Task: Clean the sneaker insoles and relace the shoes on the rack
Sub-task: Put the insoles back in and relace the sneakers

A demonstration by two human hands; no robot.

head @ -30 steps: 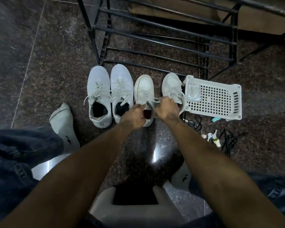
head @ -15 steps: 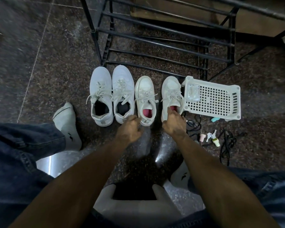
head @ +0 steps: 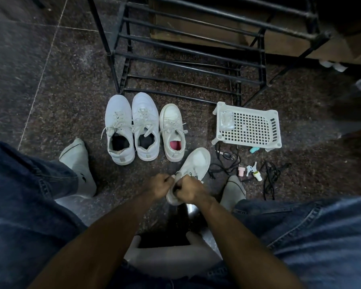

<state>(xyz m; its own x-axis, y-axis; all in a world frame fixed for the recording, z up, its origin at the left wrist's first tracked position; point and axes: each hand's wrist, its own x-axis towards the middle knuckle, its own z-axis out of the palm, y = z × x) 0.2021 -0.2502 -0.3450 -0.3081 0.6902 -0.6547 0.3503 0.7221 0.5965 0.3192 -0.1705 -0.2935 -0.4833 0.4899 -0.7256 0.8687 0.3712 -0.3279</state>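
Head view, looking down from a seated position. Both hands hold one white lace-up sneaker (head: 193, 170) lifted near the knees, toe pointing away and to the right: the left hand (head: 159, 187) has its fingers curled at the shoe's collar, and the right hand (head: 188, 191) has its fingers curled round the heel end. Half a second earlier this sneaker stood on the dark speckled stone floor (head: 61, 90) just left of the white perforated plastic basket (head: 248, 127), with the right hand at its opening and the left hand at the neighbouring shoe; that spot is now bare. Three shoes remain in a row before the black metal shoe rack (head: 186, 51): a pair of white laced sneakers with dark interiors (head: 131, 126) and a single white sneaker with a pink insole (head: 172, 132). No brand or writing can be read on any shoe; each grey sock (head: 79, 165) bears a small dark mark, too small to identify. Black cords (head: 269, 176) and small pastel items (head: 250, 171) lie on the floor below the basket.
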